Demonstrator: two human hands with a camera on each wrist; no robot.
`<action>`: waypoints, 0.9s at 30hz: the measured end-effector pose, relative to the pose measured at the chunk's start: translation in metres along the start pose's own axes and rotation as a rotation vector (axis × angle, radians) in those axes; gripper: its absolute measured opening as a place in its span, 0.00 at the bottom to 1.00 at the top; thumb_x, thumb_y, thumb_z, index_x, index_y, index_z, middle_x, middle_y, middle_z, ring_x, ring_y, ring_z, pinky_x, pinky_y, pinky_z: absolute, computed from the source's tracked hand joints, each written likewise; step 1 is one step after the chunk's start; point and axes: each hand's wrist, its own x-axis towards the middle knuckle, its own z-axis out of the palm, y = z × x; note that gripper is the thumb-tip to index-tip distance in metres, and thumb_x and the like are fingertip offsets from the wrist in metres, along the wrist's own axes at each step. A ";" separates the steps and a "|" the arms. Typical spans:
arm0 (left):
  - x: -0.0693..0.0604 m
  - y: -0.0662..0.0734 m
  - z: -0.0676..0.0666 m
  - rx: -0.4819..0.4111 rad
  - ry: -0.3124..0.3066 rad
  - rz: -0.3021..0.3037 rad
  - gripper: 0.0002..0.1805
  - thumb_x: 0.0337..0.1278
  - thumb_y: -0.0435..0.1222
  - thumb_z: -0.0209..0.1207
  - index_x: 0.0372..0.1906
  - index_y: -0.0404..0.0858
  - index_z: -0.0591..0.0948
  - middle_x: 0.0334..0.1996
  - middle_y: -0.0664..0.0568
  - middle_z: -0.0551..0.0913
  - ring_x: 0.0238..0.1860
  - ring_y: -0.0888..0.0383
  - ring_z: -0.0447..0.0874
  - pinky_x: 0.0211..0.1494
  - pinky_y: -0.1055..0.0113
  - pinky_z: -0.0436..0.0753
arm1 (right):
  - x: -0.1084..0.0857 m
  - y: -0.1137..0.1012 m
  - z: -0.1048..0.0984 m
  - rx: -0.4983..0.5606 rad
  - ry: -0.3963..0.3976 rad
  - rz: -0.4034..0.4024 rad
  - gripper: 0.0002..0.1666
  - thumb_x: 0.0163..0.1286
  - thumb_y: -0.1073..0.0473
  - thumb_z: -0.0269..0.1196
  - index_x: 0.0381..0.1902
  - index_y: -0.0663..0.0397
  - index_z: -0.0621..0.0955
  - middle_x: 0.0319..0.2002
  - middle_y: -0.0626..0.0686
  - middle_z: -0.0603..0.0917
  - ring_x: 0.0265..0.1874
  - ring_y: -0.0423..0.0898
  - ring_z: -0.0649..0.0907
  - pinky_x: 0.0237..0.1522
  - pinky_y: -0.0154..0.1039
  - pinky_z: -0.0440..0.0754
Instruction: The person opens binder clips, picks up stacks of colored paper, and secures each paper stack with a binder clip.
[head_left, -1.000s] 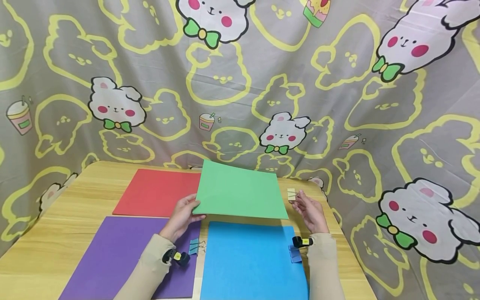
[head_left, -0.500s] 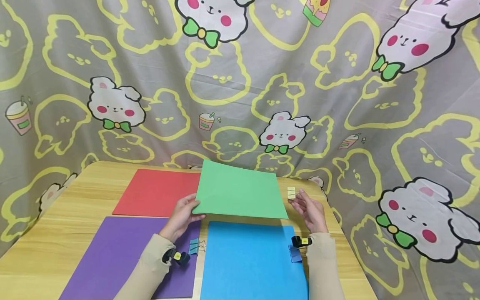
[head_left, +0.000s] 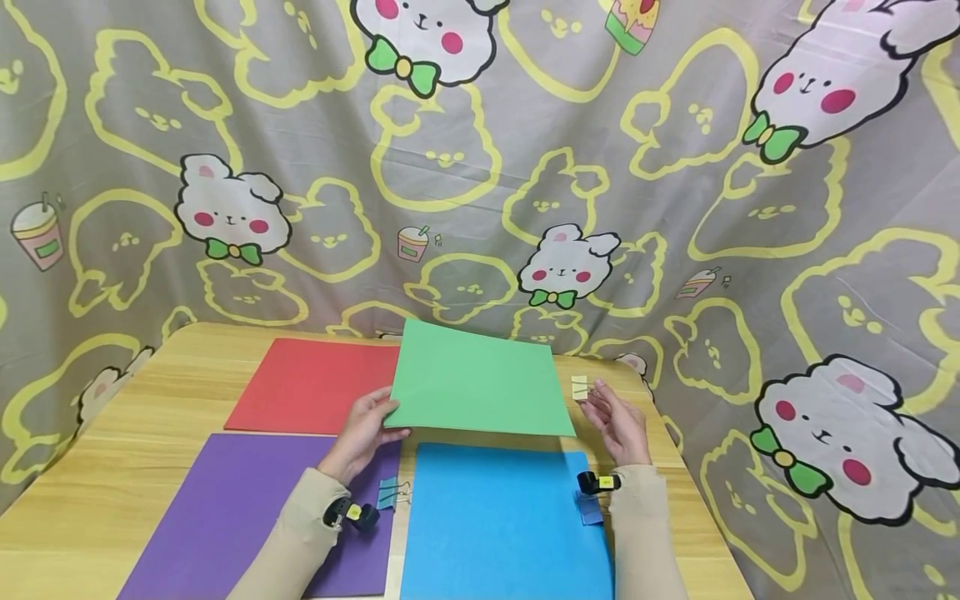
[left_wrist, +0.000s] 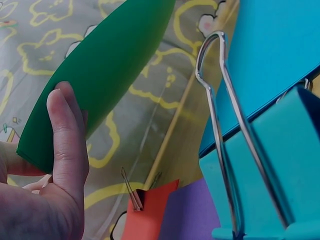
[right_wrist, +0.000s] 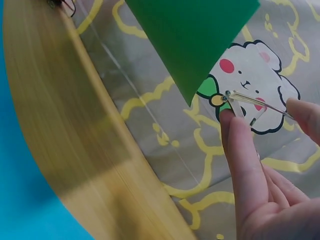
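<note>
My left hand [head_left: 367, 433] grips the left edge of a green paper stack [head_left: 480, 379], thumb on top and fingers beneath. The stack is raised off the table, slightly bowed in the left wrist view. To the right, my right hand [head_left: 618, 425] pinches a pale yellow binder clip [head_left: 580, 387] by its wire handles. In the right wrist view that binder clip [right_wrist: 245, 102] sits just apart from a corner of the green paper [right_wrist: 195, 45], and its jaws look parted.
On the wooden table [head_left: 82, 492] lie red [head_left: 315, 383], purple [head_left: 232, 500] and blue paper [head_left: 502, 525]. A teal binder clip [head_left: 387, 493] is at the purple paper's right edge, a blue one [head_left: 591, 508] at the blue paper's. A patterned curtain [head_left: 465, 167] hangs behind.
My right hand and the yellow binder clip have shifted very slightly left, toward the green paper. My left hand and the paper stay almost still.
</note>
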 end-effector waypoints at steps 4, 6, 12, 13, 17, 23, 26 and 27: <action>0.001 0.000 -0.001 -0.002 0.005 -0.001 0.28 0.81 0.32 0.43 0.78 0.26 0.57 0.52 0.47 0.81 0.41 0.63 0.85 0.41 0.69 0.88 | 0.000 0.001 0.001 0.028 0.011 0.003 0.11 0.71 0.55 0.70 0.43 0.57 0.87 0.36 0.51 0.90 0.31 0.41 0.91 0.47 0.34 0.89; 0.001 0.000 -0.001 0.001 0.006 -0.002 0.28 0.81 0.32 0.43 0.78 0.26 0.57 0.52 0.46 0.80 0.41 0.63 0.85 0.41 0.69 0.88 | 0.001 0.002 0.002 0.038 0.016 0.008 0.10 0.70 0.54 0.71 0.41 0.56 0.87 0.35 0.50 0.90 0.30 0.41 0.91 0.46 0.34 0.90; 0.001 0.000 -0.001 0.002 -0.001 0.006 0.28 0.81 0.32 0.43 0.78 0.25 0.57 0.52 0.46 0.81 0.41 0.63 0.85 0.41 0.69 0.88 | 0.004 0.005 0.002 0.042 0.040 0.006 0.10 0.69 0.53 0.71 0.31 0.52 0.89 0.30 0.49 0.90 0.27 0.40 0.90 0.43 0.34 0.90; 0.001 0.000 -0.001 0.000 0.001 0.006 0.28 0.81 0.32 0.43 0.78 0.25 0.58 0.52 0.47 0.82 0.41 0.63 0.85 0.41 0.69 0.88 | 0.004 0.006 0.002 0.041 0.043 0.005 0.10 0.69 0.53 0.71 0.29 0.51 0.89 0.29 0.48 0.90 0.27 0.40 0.90 0.43 0.34 0.90; 0.001 0.001 0.000 -0.003 0.006 0.002 0.28 0.81 0.32 0.43 0.78 0.26 0.58 0.49 0.50 0.82 0.40 0.63 0.86 0.40 0.69 0.88 | 0.005 0.007 0.003 0.033 0.042 0.007 0.13 0.70 0.54 0.70 0.26 0.50 0.89 0.26 0.47 0.90 0.25 0.39 0.90 0.40 0.33 0.90; -0.001 0.003 0.003 0.000 0.003 0.007 0.27 0.80 0.32 0.44 0.77 0.26 0.60 0.43 0.54 0.83 0.37 0.63 0.85 0.39 0.69 0.88 | 0.005 0.009 0.003 0.032 0.045 0.027 0.10 0.70 0.54 0.70 0.31 0.52 0.90 0.25 0.47 0.89 0.26 0.40 0.91 0.40 0.34 0.90; -0.001 0.003 0.003 -0.004 -0.002 0.008 0.26 0.80 0.32 0.44 0.76 0.26 0.62 0.40 0.56 0.83 0.36 0.63 0.85 0.38 0.69 0.88 | 0.005 0.010 0.003 0.035 0.048 0.031 0.09 0.70 0.54 0.71 0.33 0.53 0.90 0.25 0.47 0.90 0.26 0.40 0.91 0.41 0.35 0.90; -0.001 0.003 0.003 -0.004 -0.004 0.008 0.26 0.81 0.32 0.44 0.76 0.27 0.62 0.40 0.57 0.83 0.36 0.63 0.85 0.38 0.69 0.88 | 0.005 0.010 0.003 0.035 0.048 0.030 0.09 0.70 0.54 0.71 0.34 0.53 0.90 0.26 0.47 0.90 0.26 0.40 0.91 0.41 0.35 0.90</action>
